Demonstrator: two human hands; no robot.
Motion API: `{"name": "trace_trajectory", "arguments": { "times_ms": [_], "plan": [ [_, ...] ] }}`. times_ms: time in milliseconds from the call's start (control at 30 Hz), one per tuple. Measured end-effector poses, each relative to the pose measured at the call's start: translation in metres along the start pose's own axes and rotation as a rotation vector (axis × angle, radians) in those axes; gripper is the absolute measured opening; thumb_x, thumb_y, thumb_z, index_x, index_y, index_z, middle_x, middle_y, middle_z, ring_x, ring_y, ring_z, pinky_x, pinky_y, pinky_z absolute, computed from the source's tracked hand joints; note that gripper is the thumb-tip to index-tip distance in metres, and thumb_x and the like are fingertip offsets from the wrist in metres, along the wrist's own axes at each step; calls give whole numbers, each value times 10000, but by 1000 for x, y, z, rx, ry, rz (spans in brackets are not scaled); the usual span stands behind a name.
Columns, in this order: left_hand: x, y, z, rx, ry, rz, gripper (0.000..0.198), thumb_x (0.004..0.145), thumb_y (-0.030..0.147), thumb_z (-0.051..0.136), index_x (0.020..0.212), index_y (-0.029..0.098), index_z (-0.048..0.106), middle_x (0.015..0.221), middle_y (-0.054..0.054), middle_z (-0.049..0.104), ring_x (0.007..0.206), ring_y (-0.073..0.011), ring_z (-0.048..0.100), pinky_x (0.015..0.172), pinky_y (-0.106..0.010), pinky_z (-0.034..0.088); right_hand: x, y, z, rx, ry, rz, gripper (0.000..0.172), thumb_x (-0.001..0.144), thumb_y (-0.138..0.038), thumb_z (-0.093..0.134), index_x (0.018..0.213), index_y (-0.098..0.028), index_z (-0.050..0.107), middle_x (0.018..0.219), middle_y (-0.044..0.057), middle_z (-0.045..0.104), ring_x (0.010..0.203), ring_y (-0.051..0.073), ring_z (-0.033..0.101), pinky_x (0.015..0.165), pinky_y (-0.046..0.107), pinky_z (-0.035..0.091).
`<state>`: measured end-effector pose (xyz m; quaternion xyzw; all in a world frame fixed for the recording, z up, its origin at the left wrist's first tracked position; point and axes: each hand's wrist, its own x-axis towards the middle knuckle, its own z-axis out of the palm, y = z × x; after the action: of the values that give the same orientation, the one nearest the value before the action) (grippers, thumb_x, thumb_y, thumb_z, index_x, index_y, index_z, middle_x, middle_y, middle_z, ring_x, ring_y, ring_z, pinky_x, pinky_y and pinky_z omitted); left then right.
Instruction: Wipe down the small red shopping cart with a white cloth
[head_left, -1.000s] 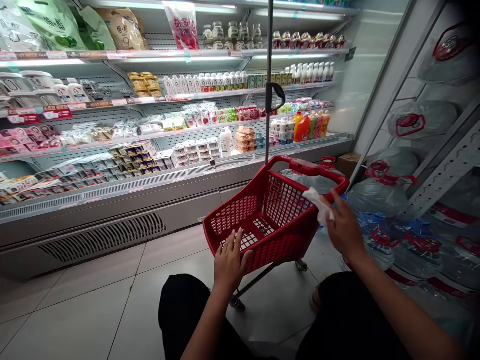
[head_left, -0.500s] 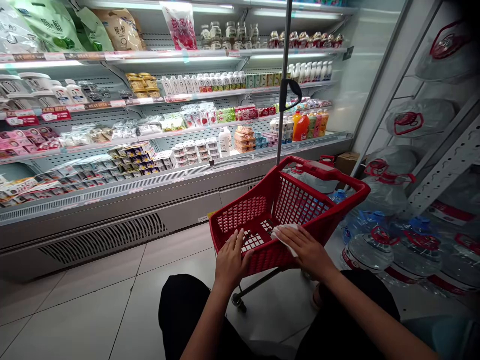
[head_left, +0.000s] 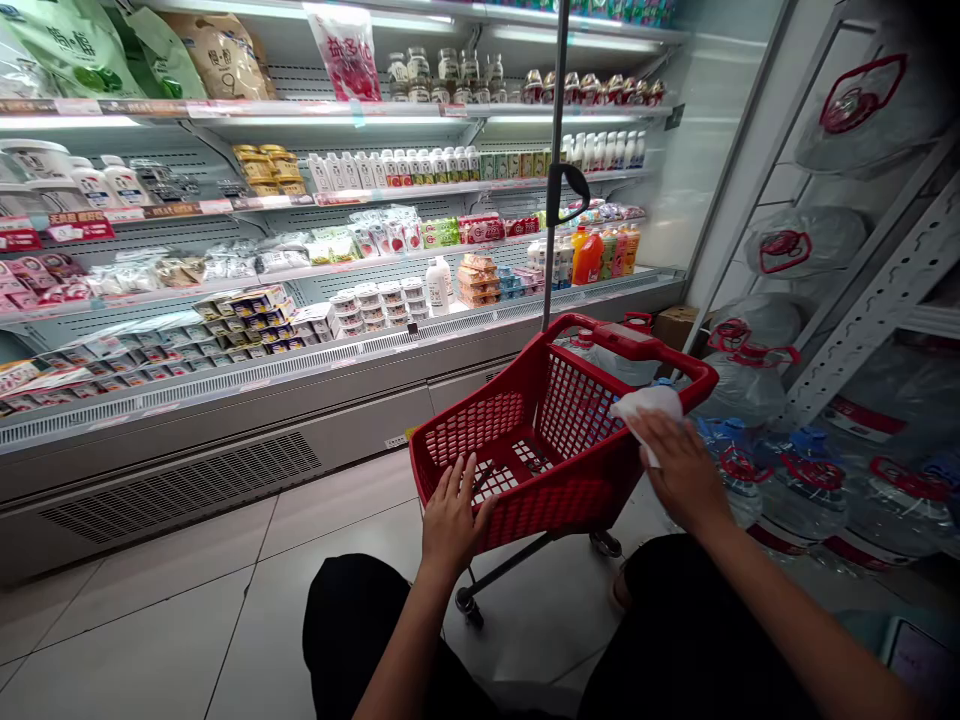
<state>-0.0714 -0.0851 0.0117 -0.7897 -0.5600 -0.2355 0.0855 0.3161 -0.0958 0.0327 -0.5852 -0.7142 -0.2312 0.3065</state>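
A small red shopping trolley (head_left: 525, 420) with a mesh basket stands tilted on the tiled floor in front of me. My left hand (head_left: 450, 515) grips the basket's near rim, fingers curled over the edge. My right hand (head_left: 675, 465) presses a white cloth (head_left: 645, 405) against the right rim, near the red handle (head_left: 637, 345). The basket looks empty. My knees in black trousers show at the bottom.
A long chilled display (head_left: 262, 260) of dairy packs, bottles and bags runs along the left and back. A grey pole with a black hook (head_left: 559, 180) rises behind the trolley. Large water jugs (head_left: 795, 470) and a metal rack (head_left: 877, 290) crowd the right. A cardboard box (head_left: 675, 322) sits behind.
My right hand went with the cloth from the far right rim to the near rim, then back to the right rim. The trolley shifted slightly. My left hand stayed on the near rim.
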Motion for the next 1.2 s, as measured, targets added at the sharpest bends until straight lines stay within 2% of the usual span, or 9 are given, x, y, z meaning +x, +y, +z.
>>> {"name": "trace_trajectory", "arguments": {
  "times_ms": [200, 300, 367, 467, 633, 767, 967, 1067, 1200],
  "plan": [
    [2, -2, 0, -2, 29, 7, 689, 1054, 578, 403, 1650, 261, 263, 1584, -84, 505, 1426, -292, 517, 1111, -461, 512, -6, -118, 35, 190, -140, -235, 750, 999, -178, 399, 1677, -279, 94, 1661, 15, 375, 1537, 236, 341, 1277, 497, 258],
    [2, -8, -3, -8, 51, 23, 696, 1055, 558, 419, 1654, 248, 250, 1565, -90, 528, 1406, -283, 541, 1114, -446, 511, -6, -151, 38, 261, -182, -347, 794, 966, -140, 419, 1675, -259, 80, 1667, 11, 360, 1541, 214, 332, 1284, 474, 256],
    [2, -13, -4, -10, 55, 25, 704, 1053, 562, 424, 1652, 235, 253, 1561, -95, 533, 1405, -281, 542, 1112, -438, 513, -2, -144, 35, 276, -197, -415, 808, 951, -124, 428, 1671, -281, 98, 1657, -5, 378, 1528, 197, 356, 1292, 467, 237],
    [0, -20, -6, -10, 50, 5, 713, 1051, 582, 418, 1648, 225, 263, 1565, -97, 528, 1413, -275, 534, 1117, -433, 510, 7, -95, 27, 222, -207, -423, 789, 956, -123, 418, 1662, -341, 141, 1646, -37, 391, 1510, 185, 390, 1304, 468, 183],
    [0, -22, -4, -6, 70, -30, 716, 1040, 599, 432, 1650, 261, 266, 1552, -89, 544, 1400, -288, 544, 1086, -433, 532, 16, -10, 16, 40, -119, -195, 697, 1016, -226, 396, 1660, -366, 170, 1670, -22, 345, 1515, 241, 385, 1294, 521, 183],
    [1, -9, 0, -41, 67, -34, 716, 1054, 576, 413, 1659, 242, 224, 1542, -111, 552, 1395, -288, 546, 1098, -440, 512, 25, 7, 26, -9, -62, -58, 665, 1043, -270, 334, 1670, -334, 122, 1701, -3, 284, 1557, 246, 296, 1276, 535, 230],
    [-3, 25, 5, -95, 23, 14, 703, 1080, 517, 369, 1669, 215, 129, 1597, -120, 483, 1431, -276, 507, 1130, -455, 469, 47, -13, 62, 74, -48, -12, 613, 1072, -294, 281, 1671, -311, 147, 1655, 42, 395, 1540, 262, 334, 1257, 562, 262],
    [-9, 43, 5, -127, 20, 54, 756, 1076, 496, 398, 1673, 192, 48, 1654, -137, 387, 1495, -279, 425, 1172, -457, 430, 36, -57, 71, 173, -82, -96, 607, 1074, -274, 302, 1668, -298, 179, 1599, 51, 484, 1512, 258, 389, 1251, 549, 296],
    [-16, 59, -4, -188, -15, 176, 845, 1056, 517, 445, 1672, 180, -24, 1709, -158, 244, 1567, -295, 282, 1218, -478, 371, -4, -128, 61, 319, -165, -193, 639, 1069, -251, 326, 1672, -319, 124, 1646, 24, 410, 1543, 234, 329, 1251, 529, 327]
  ]
}}
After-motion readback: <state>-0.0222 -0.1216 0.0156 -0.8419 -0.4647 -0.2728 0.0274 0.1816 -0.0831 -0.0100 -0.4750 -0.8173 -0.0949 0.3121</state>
